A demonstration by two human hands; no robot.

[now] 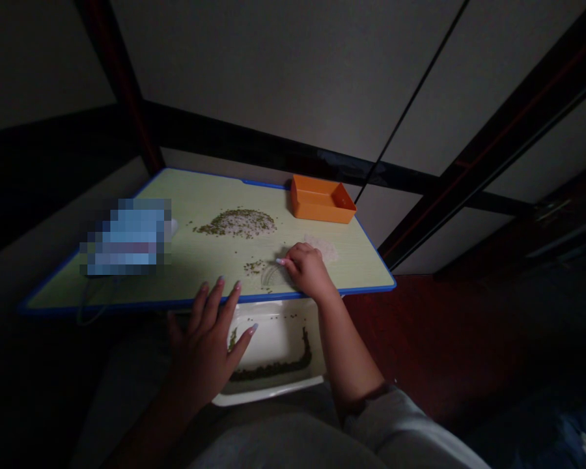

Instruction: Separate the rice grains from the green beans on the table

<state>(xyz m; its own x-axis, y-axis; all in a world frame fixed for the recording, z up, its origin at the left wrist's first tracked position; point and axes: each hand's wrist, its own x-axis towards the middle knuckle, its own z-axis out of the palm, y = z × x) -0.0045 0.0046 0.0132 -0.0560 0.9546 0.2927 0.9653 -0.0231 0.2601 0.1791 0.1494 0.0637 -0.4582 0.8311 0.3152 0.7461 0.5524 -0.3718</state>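
My right hand (pixel 303 267) rests over the table top with its fingers curled and the thumb pressed in; anything held in them is hidden. Just left of it lies a small scatter of green beans (pixel 254 267), looking like mung beans, and beyond its knuckles a thin patch of white grains (pixel 323 247), like rice. Farther back is a mixed pile of green beans and white grains (pixel 241 223). My left hand (pixel 209 345) is spread open at the table's front edge, its fingertips on the edge. Below, a white basin (pixel 273 389) holds green beans along its sides.
The pale green table (pixel 195 195) has a blue rim. An orange open box (pixel 322 212) stands at its back right corner. A blurred-out light blue object (pixel 129 238) lies at the left. Cabinet panels (pixel 273 71) rise right behind the table.
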